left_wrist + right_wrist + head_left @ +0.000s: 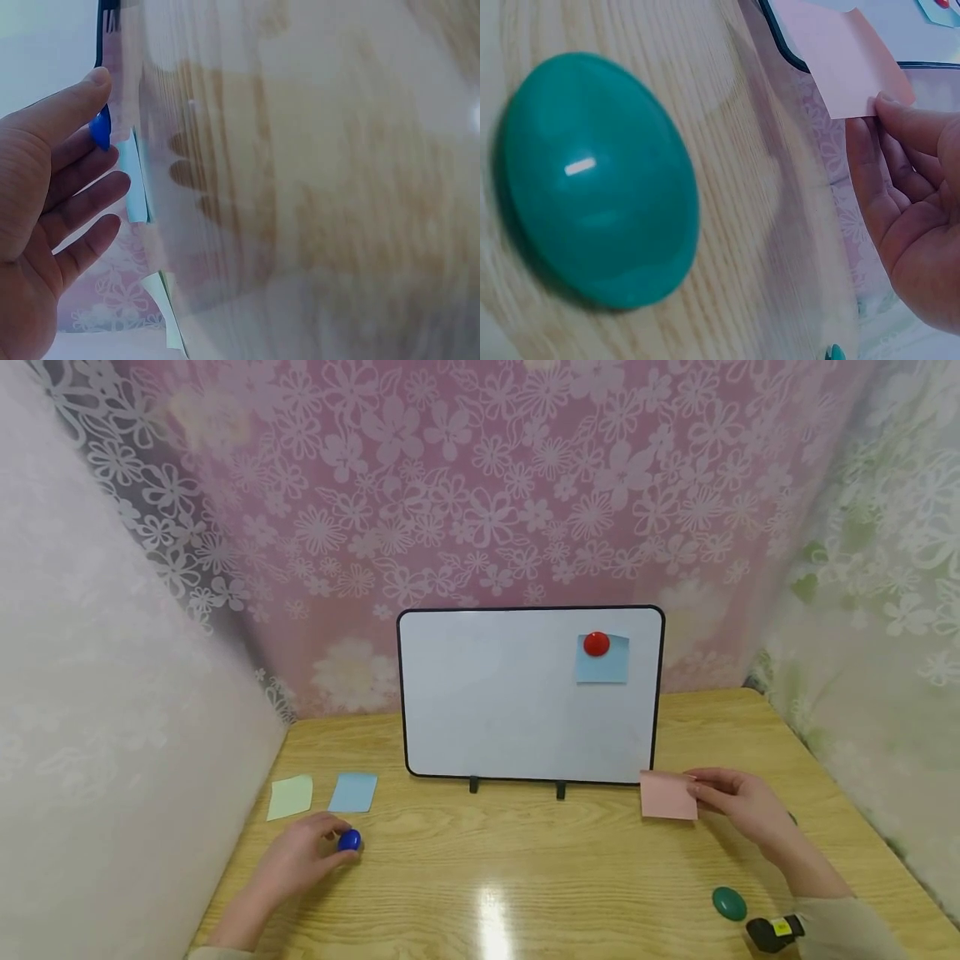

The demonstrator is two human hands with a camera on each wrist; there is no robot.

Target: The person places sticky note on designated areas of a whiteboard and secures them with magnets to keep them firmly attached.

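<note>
Pink note (667,798) is pinched in right grip (748,810), blue magnet (350,840) in left grip (298,856).

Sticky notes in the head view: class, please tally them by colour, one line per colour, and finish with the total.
Blue notes: 2
Pale green note: 1
Pink note: 1
Total: 4

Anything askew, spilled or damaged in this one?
Nothing looks spilled or damaged. One mild oddity: on the whiteboard, the red magnet sits left of centre on the blue note by its top edge, so it looks lopsided.
</note>
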